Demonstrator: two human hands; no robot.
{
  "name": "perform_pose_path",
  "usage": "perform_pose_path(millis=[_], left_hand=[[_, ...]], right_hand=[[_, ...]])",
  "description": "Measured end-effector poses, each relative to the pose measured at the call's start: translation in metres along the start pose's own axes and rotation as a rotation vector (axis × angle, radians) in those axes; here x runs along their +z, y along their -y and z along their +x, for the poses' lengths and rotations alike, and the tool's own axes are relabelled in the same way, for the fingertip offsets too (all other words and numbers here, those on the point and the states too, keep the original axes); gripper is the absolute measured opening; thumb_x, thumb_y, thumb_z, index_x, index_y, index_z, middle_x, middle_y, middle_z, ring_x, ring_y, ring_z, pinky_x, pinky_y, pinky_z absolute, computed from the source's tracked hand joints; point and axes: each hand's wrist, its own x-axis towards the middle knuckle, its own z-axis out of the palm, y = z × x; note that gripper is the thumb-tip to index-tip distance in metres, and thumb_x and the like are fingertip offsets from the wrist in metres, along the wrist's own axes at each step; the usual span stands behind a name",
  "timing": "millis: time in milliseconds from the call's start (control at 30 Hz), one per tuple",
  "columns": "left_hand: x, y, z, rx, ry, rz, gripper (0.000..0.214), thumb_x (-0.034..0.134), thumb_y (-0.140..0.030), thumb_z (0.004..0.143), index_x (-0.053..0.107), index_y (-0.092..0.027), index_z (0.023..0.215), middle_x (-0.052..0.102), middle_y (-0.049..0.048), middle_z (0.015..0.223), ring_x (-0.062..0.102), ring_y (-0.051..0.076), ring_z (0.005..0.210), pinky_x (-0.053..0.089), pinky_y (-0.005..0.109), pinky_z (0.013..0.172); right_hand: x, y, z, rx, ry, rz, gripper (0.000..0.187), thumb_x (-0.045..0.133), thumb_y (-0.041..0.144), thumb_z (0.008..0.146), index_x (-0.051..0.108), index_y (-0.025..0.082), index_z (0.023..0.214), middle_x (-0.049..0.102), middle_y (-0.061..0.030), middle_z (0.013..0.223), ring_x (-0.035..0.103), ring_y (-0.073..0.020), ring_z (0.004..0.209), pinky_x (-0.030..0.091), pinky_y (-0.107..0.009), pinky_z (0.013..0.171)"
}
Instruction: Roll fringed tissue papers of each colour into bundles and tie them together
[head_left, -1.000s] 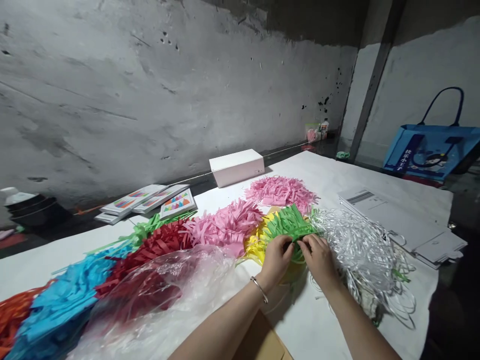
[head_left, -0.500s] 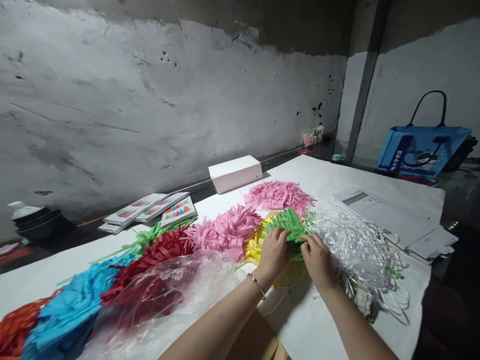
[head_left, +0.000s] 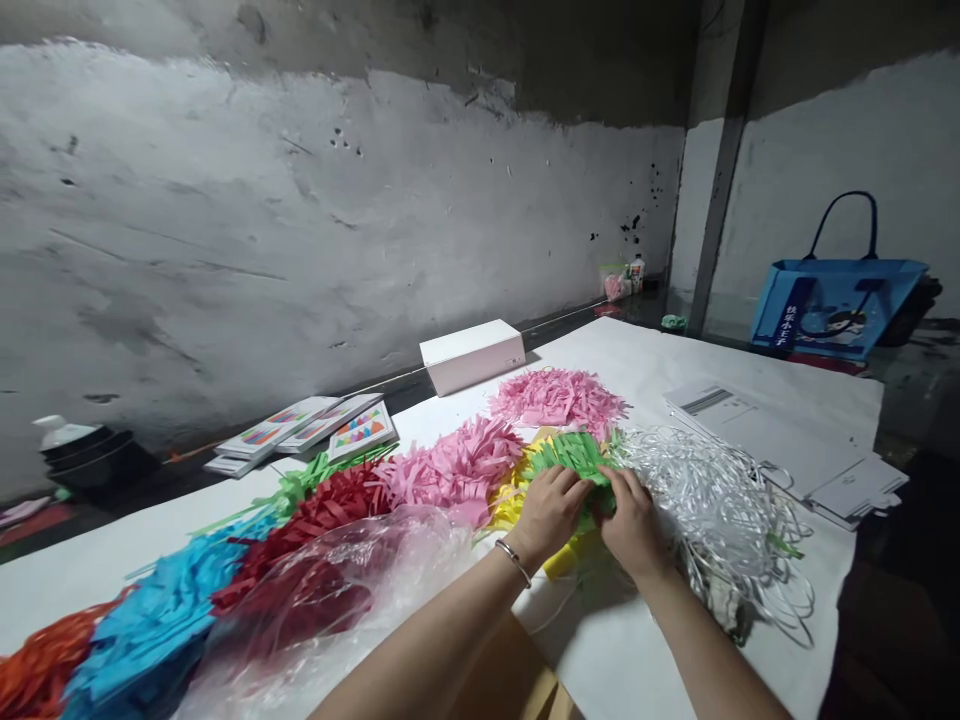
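Observation:
My left hand and my right hand meet at a bunch of green shredded paper strips, fingers pinched on it from both sides. The green bunch lies over yellow shredded paper. A silver bracelet sits on my left wrist. Right of my hands spreads a tangle of silver-white strips. Pink shredded paper lies just left of the green bunch.
A row of shredded paper piles runs left: dark red, blue, orange. Clear plastic film covers part of it. Another pink pile, a white box, booklets, papers and a blue bag surround it.
My hands have stayed on the green strips, shifting slightly and pressing closer together. The view has tilted a little downward.

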Motion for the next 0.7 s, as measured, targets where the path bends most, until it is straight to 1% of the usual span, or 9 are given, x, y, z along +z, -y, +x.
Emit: perform_pose_path(millis=[67,167,233,300,367,433,567,633,700], left_hand=[[-0.001,-0.001,0.0,0.035,0.017,-0.024,0.016,0.05,-0.017,0.096,0.066,-0.018,0.1,0.065,0.0078,0.085,0.056,0.021,0.076,0.043,0.031,0.065],[-0.002,-0.002,0.001,0.054,0.026,-0.088,0.016,0.049,-0.017,0.096,0.064,-0.018,0.091,0.065,0.0065,0.082,0.058,0.019,0.073,0.044,0.029,0.064],[-0.006,-0.001,0.0,0.036,0.007,-0.148,0.017,0.049,-0.018,0.095,0.062,-0.019,0.084,0.065,0.006,0.081,0.06,0.018,0.072,0.046,0.028,0.064],[-0.013,0.003,-0.001,-0.012,-0.039,-0.219,0.014,0.051,-0.018,0.092,0.06,-0.019,0.081,0.068,0.0061,0.085,0.063,0.017,0.074,0.048,0.026,0.065],[-0.022,0.011,-0.001,-0.107,-0.121,-0.289,0.01,0.052,-0.02,0.09,0.057,-0.02,0.082,0.069,0.006,0.088,0.065,0.016,0.073,0.05,0.025,0.064],[-0.033,0.023,0.003,-0.256,-0.24,-0.35,0.007,0.052,-0.022,0.09,0.055,-0.02,0.084,0.068,0.0043,0.082,0.065,0.014,0.065,0.05,0.023,0.058],[-0.056,0.064,0.025,-0.586,-0.515,-0.445,0.013,0.05,-0.031,0.093,0.048,-0.02,0.088,0.059,-0.0028,0.066,0.061,0.013,0.049,0.047,0.021,0.045],[-0.065,0.085,0.039,-0.698,-0.624,-0.472,0.015,0.05,-0.034,0.092,0.045,-0.02,0.087,0.058,-0.0032,0.067,0.063,0.014,0.048,0.049,0.022,0.045],[-0.069,0.1,0.05,-0.761,-0.689,-0.487,0.014,0.048,-0.033,0.091,0.045,-0.02,0.087,0.06,-0.002,0.07,0.065,0.015,0.051,0.052,0.025,0.047]], right_hand=[[0.001,-0.003,-0.001,0.025,0.02,-0.001,0.039,0.054,0.015,0.078,0.069,0.02,0.113,0.069,-0.0105,0.102,0.064,-0.0288,0.097,0.05,-0.045,0.089],[-0.004,-0.013,0.002,0.107,-0.012,0.003,0.037,0.052,0.013,0.078,0.071,0.019,0.108,0.069,-0.0111,0.101,0.063,-0.0291,0.096,0.048,-0.048,0.091],[-0.01,-0.023,0.007,0.183,-0.059,0.016,0.029,0.055,0.016,0.081,0.07,0.018,0.106,0.069,-0.0114,0.103,0.063,-0.0284,0.098,0.047,-0.048,0.094],[-0.017,-0.034,0.011,0.28,-0.116,0.045,0.02,0.061,0.023,0.087,0.069,0.017,0.104,0.068,-0.0092,0.105,0.063,-0.0251,0.1,0.048,-0.047,0.094],[-0.02,-0.043,0.013,0.399,-0.179,0.095,0.021,0.063,0.032,0.092,0.066,0.017,0.106,0.067,-0.007,0.109,0.063,-0.0211,0.099,0.051,-0.044,0.091],[-0.02,-0.052,0.014,0.528,-0.261,0.168,0.028,0.062,0.038,0.095,0.064,0.017,0.112,0.065,-0.0058,0.114,0.064,-0.0201,0.098,0.054,-0.04,0.085],[-0.021,-0.066,0.017,0.738,-0.482,0.35,0.033,0.061,0.039,0.095,0.06,0.016,0.12,0.064,-0.0061,0.116,0.065,-0.0201,0.096,0.057,-0.038,0.08],[-0.027,-0.07,0.021,0.778,-0.593,0.437,0.034,0.06,0.038,0.096,0.059,0.017,0.123,0.063,-0.0073,0.118,0.065,-0.0191,0.096,0.057,-0.039,0.081],[-0.034,-0.071,0.023,0.756,-0.678,0.528,0.035,0.06,0.038,0.096,0.058,0.017,0.125,0.062,-0.0079,0.121,0.065,-0.0199,0.099,0.057,-0.04,0.082]])
